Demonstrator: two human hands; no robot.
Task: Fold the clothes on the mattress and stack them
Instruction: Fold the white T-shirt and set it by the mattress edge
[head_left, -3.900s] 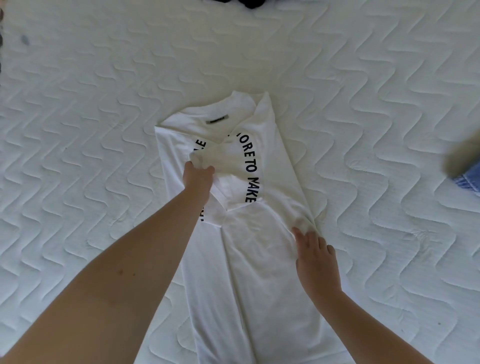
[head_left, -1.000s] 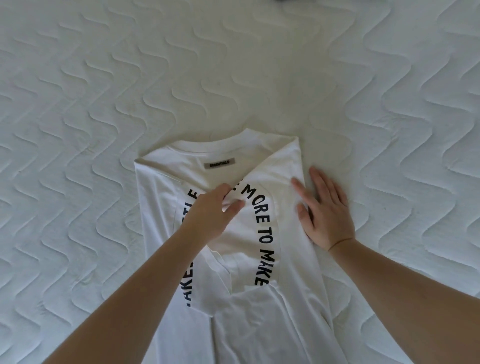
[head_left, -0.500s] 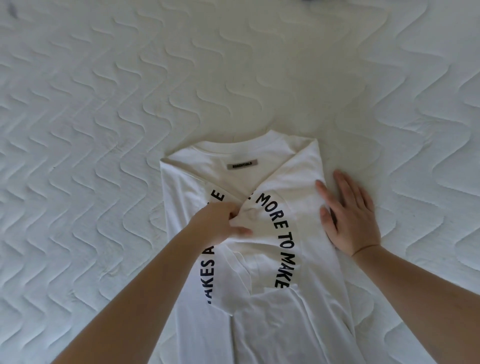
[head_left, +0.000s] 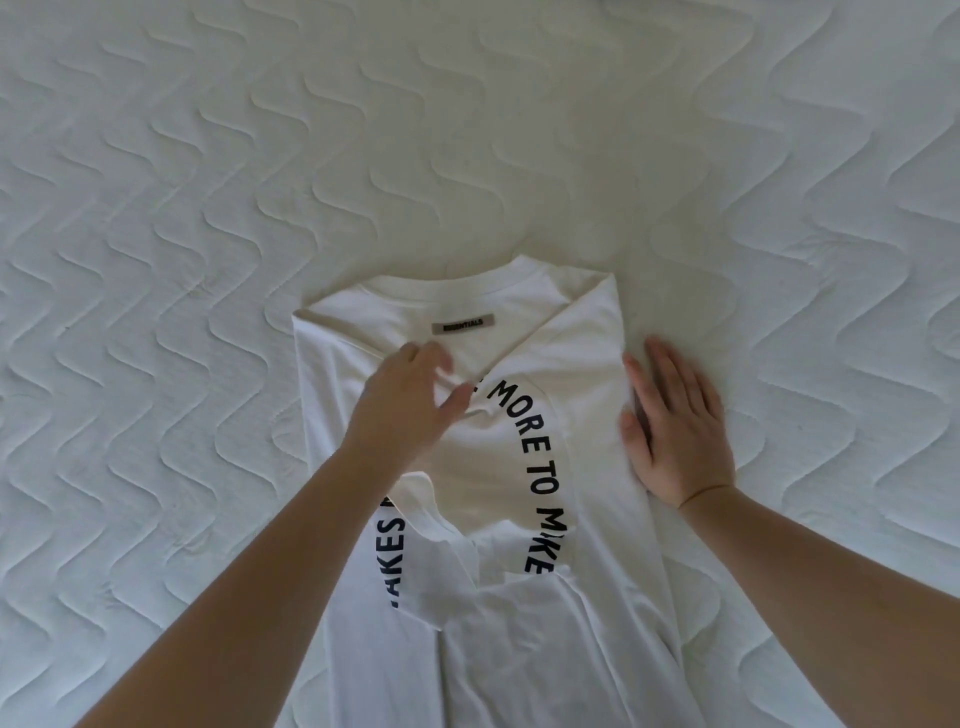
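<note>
I see the white t-shirt (head_left: 524, 467) flat on the quilted mattress (head_left: 208, 208), sides folded in, my left hand (head_left: 402, 410) with loose fingers on the folded sleeve below the neck label (head_left: 463, 324), right hand (head_left: 675, 431) pressed flat along the shirt's right edge.

I see soft, even daylight, with faint shadows under both forearms; the left hand (head_left: 410, 400) blurs slightly, and the mattress (head_left: 156, 208) quilting bends at the edges

T-shirt (head_left: 587, 649) – white, black arced lettering | neck label (head_left: 463, 324) – grey | mattress (head_left: 208, 208) – white, wavy quilting
</note>
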